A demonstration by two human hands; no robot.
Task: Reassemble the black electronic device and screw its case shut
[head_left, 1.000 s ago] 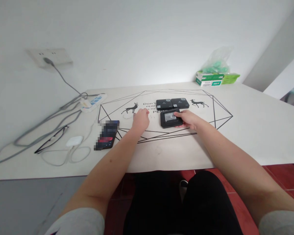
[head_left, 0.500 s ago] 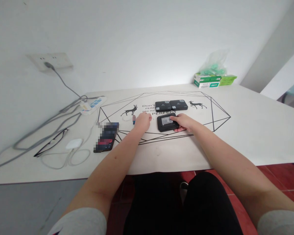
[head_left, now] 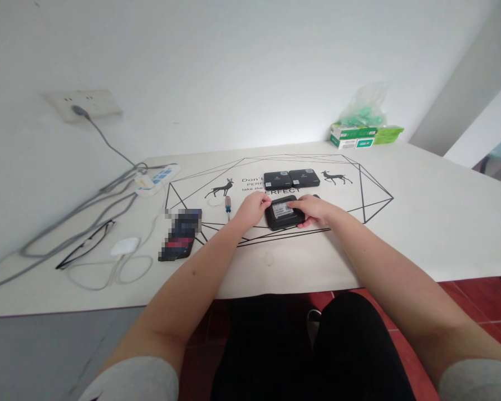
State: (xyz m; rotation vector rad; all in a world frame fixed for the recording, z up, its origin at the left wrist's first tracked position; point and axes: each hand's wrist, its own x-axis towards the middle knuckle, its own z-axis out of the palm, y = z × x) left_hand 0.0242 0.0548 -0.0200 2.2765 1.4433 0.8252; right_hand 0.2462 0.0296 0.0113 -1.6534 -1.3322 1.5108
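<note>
Left hand [head_left: 254, 208] and right hand [head_left: 312, 209] both grasp the black box [head_left: 282, 212], label up, flat on the worktop [head_left: 421, 223]. Screwdriver [head_left: 227, 204] lies just left; two more boxes [head_left: 291, 179] behind.

My one head camera looks forward and down from close above my lap, across the table [head_left: 401, 245] toward the wall [head_left: 217, 72].

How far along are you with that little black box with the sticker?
Looks barely started. The small black box with a white label lies on the white table, closed as far as I can see, with the left hand and right hand both on it. The small blue-handled screwdriver lies unheld beside the left hand. Two matching black boxes wait untouched behind.
</note>
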